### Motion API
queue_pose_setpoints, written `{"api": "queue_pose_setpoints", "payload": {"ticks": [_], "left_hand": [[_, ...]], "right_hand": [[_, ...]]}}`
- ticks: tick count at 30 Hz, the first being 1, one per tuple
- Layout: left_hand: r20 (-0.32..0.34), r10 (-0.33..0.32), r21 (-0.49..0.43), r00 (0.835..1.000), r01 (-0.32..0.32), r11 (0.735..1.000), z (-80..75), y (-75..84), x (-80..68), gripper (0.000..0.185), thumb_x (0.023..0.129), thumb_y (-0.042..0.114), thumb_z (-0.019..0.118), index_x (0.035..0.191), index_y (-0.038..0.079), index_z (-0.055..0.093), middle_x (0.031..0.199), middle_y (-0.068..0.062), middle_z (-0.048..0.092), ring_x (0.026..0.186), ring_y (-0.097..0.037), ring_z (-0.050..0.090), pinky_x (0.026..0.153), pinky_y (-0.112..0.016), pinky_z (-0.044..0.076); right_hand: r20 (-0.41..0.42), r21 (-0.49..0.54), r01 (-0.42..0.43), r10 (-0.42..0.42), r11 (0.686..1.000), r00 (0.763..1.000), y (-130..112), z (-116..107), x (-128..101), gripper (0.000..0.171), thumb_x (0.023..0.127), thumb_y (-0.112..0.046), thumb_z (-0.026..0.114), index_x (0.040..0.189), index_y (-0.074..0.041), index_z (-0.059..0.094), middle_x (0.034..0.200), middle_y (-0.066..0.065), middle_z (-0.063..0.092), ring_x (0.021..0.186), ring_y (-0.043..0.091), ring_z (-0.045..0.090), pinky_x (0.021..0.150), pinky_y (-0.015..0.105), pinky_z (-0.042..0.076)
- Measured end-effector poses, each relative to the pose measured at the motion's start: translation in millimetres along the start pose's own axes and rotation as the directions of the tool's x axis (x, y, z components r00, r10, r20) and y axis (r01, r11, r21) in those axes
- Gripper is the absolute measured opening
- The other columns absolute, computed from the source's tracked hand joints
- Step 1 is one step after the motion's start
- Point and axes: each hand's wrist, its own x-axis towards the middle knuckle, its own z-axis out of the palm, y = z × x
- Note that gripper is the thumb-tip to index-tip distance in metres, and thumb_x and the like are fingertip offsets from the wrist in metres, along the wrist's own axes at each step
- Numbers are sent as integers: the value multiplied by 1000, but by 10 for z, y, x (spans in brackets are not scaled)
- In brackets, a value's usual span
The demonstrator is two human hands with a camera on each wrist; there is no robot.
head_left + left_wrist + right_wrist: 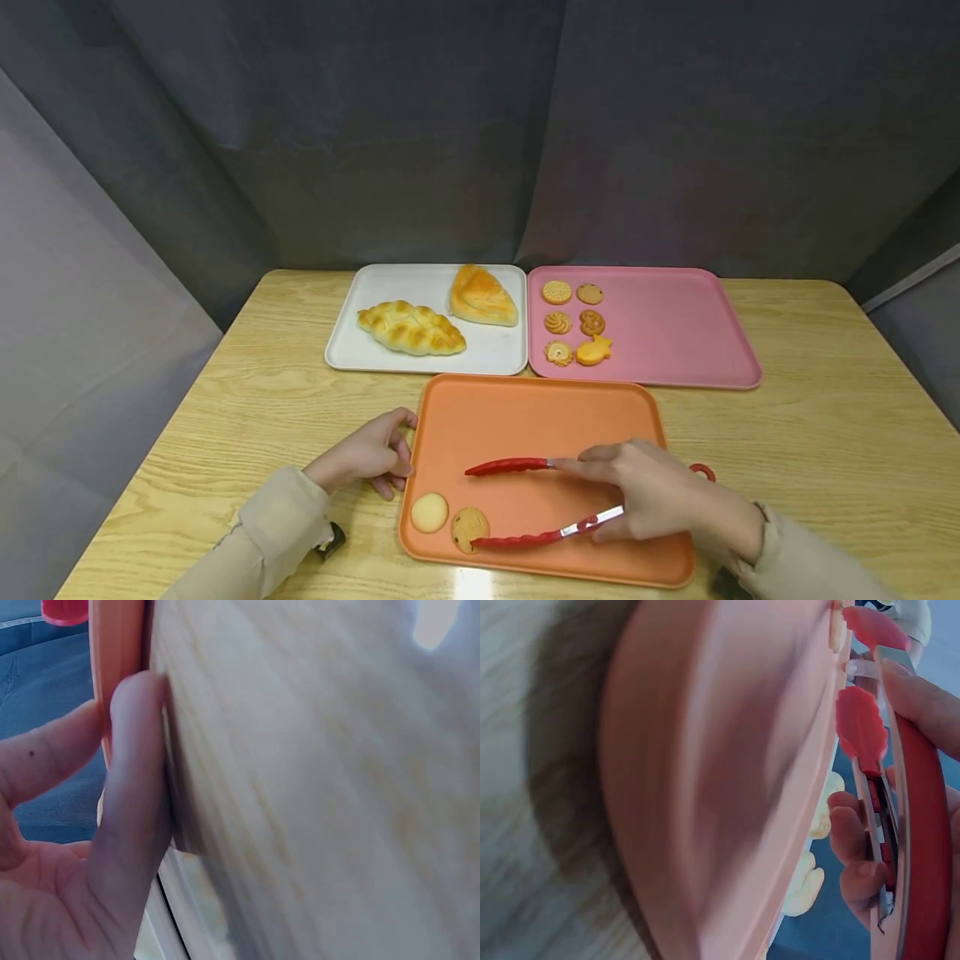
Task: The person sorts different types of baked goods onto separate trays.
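Observation:
In the head view my right hand (660, 492) grips a pair of red-tipped tongs (591, 523), fingers on one arm and thumb on the other. The tongs' arms are spread wide, with nothing clamped between them. One red tip overlaps the edge of a large brown cookie (469, 527) at the near left of an orange tray (540, 417); the other tip is farther back over the tray. Beside that cookie lies a smaller pale cookie (429, 512). My left hand (375, 450) touches the tray's left rim; its fingertips also meet the orange wall (118, 645) in the left wrist view.
Behind stands a white tray (345, 346) with a braided bread (411, 328) and a triangular bread (482, 297). To its right a pink tray (675, 333) carries several small cookies (558, 323) on its left side. Dark cloth (412, 167) hangs behind the wooden table (810, 433).

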Motion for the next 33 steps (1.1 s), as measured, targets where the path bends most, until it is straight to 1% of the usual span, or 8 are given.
{"api": "queue_pose_setpoints", "payload": {"ticks": [5, 9, 15, 19, 23, 27, 31, 33], "left_hand": [[-1, -2, -2, 1000, 2, 1000, 1, -3, 4, 53, 75, -11, 58, 122, 0, 36, 74, -13, 52, 51, -20, 56, 39, -34, 50], [-1, 3, 2, 1000, -3, 1000, 1, -9, 5, 53, 74, -11, 57, 121, 0, 36, 73, -13, 53, 51, -20, 56, 39, -34, 50], [5, -5, 1, 1000, 5, 1000, 0, -2, 4, 51, 74, -11, 57, 120, 0, 36, 73, -13, 53, 52, -19, 56, 40, -33, 50], [5, -5, 4, 1000, 5, 1000, 1, -3, 4, 51, 74, -11, 57, 120, 0, 36, 74, -13, 53, 51, -19, 56, 40, -33, 50], [4, -4, 9, 1000, 4, 1000, -3, -10, 8, 51, 74, -11, 57, 120, 0, 37, 74, -13, 53, 51, -19, 56, 40, -33, 50], [3, -6, 10, 1000, 6, 1000, -3, -17, 10, 51, 74, -11, 57, 120, 0, 37, 73, -13, 53, 51, -19, 56, 40, -33, 50], [4, -4, 9, 1000, 4, 1000, -2, -20, 3, 51, 74, -11, 57, 120, 0, 37, 73, -13, 52, 51, -19, 56, 39, -33, 50], [5, -3, 7, 1000, 2, 1000, -3, -18, -2, 51, 74, -11, 57, 120, -1, 36, 73, -13, 52, 50, -19, 56, 39, -33, 50]], "right_hand": [[11, 6, -1, 1, 1000, 1000, -12, 29, 23, 67, 65, -39, 78, 124, -14, 57, 98, -3, 64, 77, 6, 59, 62, 25, 49], [42, 15, -38, 38, 999, 998, -16, 28, 33, 67, 66, -38, 78, 125, -14, 57, 98, -2, 64, 77, 6, 58, 62, 26, 49], [32, 5, -78, 78, 997, 996, -11, -2, 36, 66, 65, -37, 78, 124, -14, 58, 95, -4, 63, 75, 6, 57, 62, 28, 50], [39, 13, -68, 67, 998, 997, -23, -9, 43, 66, 65, -36, 78, 124, -14, 58, 96, -4, 63, 74, 5, 57, 61, 25, 48], [56, 2, -49, 48, 999, 997, -44, 13, 59, 67, 65, -38, 78, 124, -15, 57, 97, -4, 63, 78, 6, 58, 63, 27, 50], [62, -13, -31, 32, 999, 998, -52, 41, 75, 68, 63, -39, 78, 124, -16, 58, 95, -5, 62, 77, 5, 58, 60, 26, 49], [63, 3, -33, 32, 999, 997, -54, 52, 81, 67, 62, -38, 79, 123, -16, 59, 91, -6, 62, 72, 3, 56, 56, 23, 46], [73, 10, -38, 37, 999, 997, -57, 48, 83, 66, 63, -37, 79, 122, -16, 59, 92, -6, 62, 73, 4, 57, 57, 23, 46]]}}
